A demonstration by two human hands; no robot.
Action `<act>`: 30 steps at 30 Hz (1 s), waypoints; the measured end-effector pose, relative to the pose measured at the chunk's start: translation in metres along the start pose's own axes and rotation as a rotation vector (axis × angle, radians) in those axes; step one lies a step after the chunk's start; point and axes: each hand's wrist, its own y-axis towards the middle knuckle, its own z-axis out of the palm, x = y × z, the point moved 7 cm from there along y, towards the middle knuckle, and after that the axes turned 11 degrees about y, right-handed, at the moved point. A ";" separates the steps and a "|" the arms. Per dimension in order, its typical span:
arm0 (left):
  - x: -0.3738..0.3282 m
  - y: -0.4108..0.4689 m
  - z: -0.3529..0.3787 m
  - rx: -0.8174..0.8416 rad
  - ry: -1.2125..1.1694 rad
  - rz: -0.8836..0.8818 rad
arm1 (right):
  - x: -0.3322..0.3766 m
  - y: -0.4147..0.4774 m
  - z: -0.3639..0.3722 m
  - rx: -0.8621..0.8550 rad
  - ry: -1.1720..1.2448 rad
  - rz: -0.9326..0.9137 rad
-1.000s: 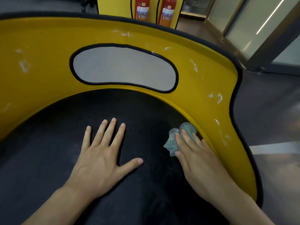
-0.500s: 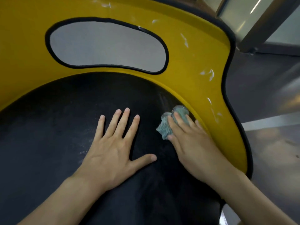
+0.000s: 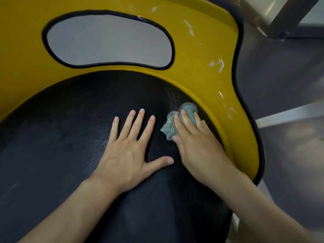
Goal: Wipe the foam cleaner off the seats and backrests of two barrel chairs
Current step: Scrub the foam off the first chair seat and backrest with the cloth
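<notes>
**Risk: foam smeared on backrest**

Left hand lies flat, empty, on the seat. Right hand, fingers straight, presses the cloth at the seat's right edge. This small wad may smear the foam.

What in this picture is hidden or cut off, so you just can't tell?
Head view:
The cloth is mostly under the right hand, so its full shape is hidden.
The yellow backrest runs off the top and left frame edges.
The black seat is partly covered by the left hand.
The second chair is outside the frame.
</notes>
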 end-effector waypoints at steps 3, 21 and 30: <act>-0.001 -0.002 -0.001 -0.004 -0.008 0.001 | -0.002 -0.036 0.010 0.011 -0.037 0.034; -0.001 -0.003 -0.002 -0.050 -0.037 -0.005 | 0.006 -0.043 0.008 0.066 -0.009 0.062; -0.001 -0.002 -0.001 -0.061 -0.045 -0.008 | 0.006 0.094 -0.017 -0.047 0.052 0.082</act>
